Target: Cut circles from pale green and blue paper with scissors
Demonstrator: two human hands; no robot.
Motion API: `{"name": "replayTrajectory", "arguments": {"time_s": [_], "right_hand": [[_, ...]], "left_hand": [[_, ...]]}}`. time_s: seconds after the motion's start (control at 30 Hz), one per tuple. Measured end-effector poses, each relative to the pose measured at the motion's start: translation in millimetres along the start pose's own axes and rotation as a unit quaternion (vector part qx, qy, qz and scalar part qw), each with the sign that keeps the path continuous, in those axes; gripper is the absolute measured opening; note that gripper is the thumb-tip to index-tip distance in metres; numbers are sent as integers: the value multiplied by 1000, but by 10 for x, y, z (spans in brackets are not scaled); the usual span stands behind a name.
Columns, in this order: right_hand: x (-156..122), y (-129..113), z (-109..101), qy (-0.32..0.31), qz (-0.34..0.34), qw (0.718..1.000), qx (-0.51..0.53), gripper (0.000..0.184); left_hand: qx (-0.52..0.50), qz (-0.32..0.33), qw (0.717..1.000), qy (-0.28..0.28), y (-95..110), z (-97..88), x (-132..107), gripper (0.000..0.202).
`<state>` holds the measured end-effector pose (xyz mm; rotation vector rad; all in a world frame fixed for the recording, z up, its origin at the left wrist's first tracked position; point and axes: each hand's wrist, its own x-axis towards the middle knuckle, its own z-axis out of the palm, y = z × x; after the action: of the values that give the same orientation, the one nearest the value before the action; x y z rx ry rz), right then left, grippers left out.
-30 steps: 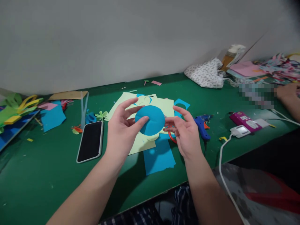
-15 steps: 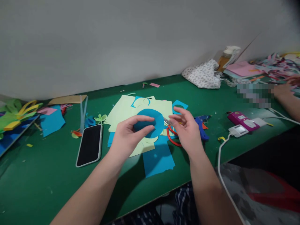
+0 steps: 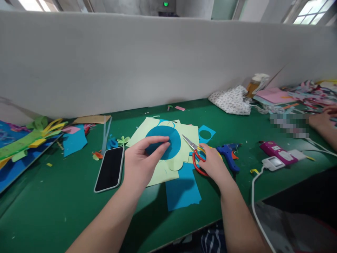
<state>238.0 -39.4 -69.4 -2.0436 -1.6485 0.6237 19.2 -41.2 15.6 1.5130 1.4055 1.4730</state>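
My left hand pinches the near edge of a blue paper circle, holding it just over light green paper sheets on the green table. My right hand is closed on the red handles of a pair of scissors that lie on the sheets, blades pointing up and left toward the circle. A blue paper sheet lies under the green ones, toward me.
A black phone lies left of my left hand. A blue glue gun sits right of the scissors, with a pink device, a white charger and cable. Paper scraps crowd both table ends; another person's hand is far right.
My right hand let go of the circle, dropped to the table and closed on the scissors. My left hand lowered the circle toward the sheets. The camera tilted up.
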Motion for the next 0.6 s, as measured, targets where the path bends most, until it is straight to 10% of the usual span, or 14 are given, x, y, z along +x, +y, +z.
{"name": "replayTrajectory", "arguments": {"time_s": [0.17,0.33,0.6], "right_hand": [[-52,-88,-27,33,-55,974,219,77],[-241,-263,152,-43,-221,840,494,89],[-465,-549,220,-121,-184,882,417,102]], "left_hand": [[18,18,1000,-6,0,-56,11,13],[88,52,995,-20,18,-83,1,9],[108,104,988,-25,71,-145,31,3]]}}
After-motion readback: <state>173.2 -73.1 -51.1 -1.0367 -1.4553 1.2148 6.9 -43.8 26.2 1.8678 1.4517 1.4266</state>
